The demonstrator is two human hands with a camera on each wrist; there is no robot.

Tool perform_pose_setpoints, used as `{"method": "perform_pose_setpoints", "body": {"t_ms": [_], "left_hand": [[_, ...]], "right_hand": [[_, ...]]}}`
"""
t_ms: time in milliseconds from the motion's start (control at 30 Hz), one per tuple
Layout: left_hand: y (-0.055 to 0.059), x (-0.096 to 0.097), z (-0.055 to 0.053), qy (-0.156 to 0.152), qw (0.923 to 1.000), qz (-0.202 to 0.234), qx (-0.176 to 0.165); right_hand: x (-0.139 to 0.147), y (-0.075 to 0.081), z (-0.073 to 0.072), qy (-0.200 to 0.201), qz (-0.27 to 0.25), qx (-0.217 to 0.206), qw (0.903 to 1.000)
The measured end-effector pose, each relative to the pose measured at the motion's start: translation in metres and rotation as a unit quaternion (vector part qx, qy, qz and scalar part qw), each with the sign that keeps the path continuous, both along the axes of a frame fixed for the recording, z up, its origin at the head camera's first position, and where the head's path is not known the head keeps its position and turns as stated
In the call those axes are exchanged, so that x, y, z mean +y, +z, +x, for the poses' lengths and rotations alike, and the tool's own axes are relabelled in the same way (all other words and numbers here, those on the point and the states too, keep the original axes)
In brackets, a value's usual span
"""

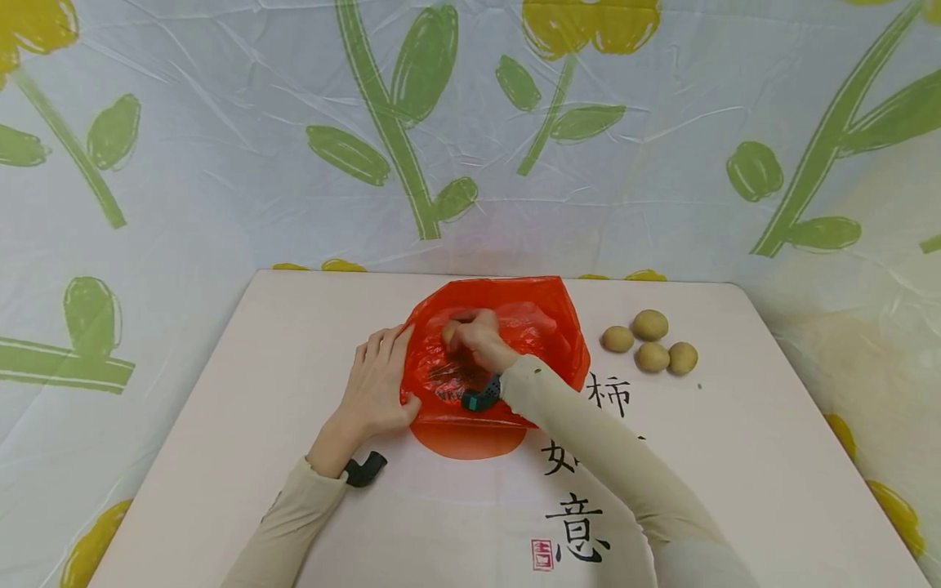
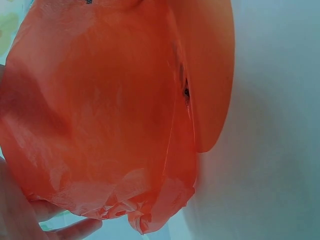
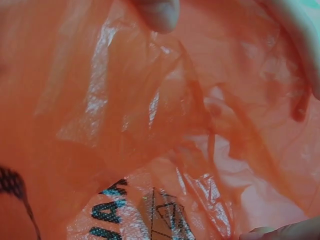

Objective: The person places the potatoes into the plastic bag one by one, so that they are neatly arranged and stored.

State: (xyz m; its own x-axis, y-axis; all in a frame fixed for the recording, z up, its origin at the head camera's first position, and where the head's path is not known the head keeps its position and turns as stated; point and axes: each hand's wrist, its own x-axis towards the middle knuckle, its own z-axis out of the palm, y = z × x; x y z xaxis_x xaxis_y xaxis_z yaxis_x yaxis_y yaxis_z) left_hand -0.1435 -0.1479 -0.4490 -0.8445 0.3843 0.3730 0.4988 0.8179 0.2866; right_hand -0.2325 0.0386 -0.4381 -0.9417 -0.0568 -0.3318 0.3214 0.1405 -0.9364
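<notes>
Leftmost, on the pale table (image 1: 250, 392): one left hand (image 1: 375, 388), a dark curved device (image 1: 367, 469) at its wrist. Fingers extended and spread along the bag's left edge, thumb near its lower corner; bracing, apparently, rather than gripping.

Next, centre: one red plastic bag (image 1: 551, 302), thin, glossy, creased, with dark printing inside; mouth spread towards the wearer. Beneath its near edge, one orange rounded patch (image 1: 470, 443).

Within the bag mouth: one right hand (image 1: 481, 336), a second dark device (image 1: 485, 396) at the wrist. Fingers appear bent; whether they hold anything cannot be told.

Alongside, black brushed characters (image 1: 577, 529) and a red seal mark (image 1: 541, 554).

Rightmost: four potatoes (image 1: 652, 357), grouped on the table, just beside the bag, outside it.

Handling note, by judgement: steady pressure from the left hand should stop the light film sliding or folding inward; the right hand does best reaching deep, loosening the fingers low, and drawing back slowly, since film could cling or catch on the wrist device.
</notes>
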Motion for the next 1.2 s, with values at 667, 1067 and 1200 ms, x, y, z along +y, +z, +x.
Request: {"method": "perform_pose_setpoints", "body": {"t_ms": [667, 1067, 1200], "left_hand": [[0.003, 0.002, 0.002, 0.004, 1.0, -0.004, -0.005], [0.002, 0.001, 0.001, 0.002, 1.0, -0.005, -0.004], [0.001, 0.0, 0.001, 0.002, 1.0, -0.003, -0.004]], "right_hand": [[-0.003, -0.003, 0.003, 0.016, 0.023, 0.009, 0.9996], [0.008, 0.024, 0.009, 0.132, 0.014, -0.014, 0.991], [0.014, 0.035, 0.015, 0.182, 0.002, -0.013, 0.9833]]}}
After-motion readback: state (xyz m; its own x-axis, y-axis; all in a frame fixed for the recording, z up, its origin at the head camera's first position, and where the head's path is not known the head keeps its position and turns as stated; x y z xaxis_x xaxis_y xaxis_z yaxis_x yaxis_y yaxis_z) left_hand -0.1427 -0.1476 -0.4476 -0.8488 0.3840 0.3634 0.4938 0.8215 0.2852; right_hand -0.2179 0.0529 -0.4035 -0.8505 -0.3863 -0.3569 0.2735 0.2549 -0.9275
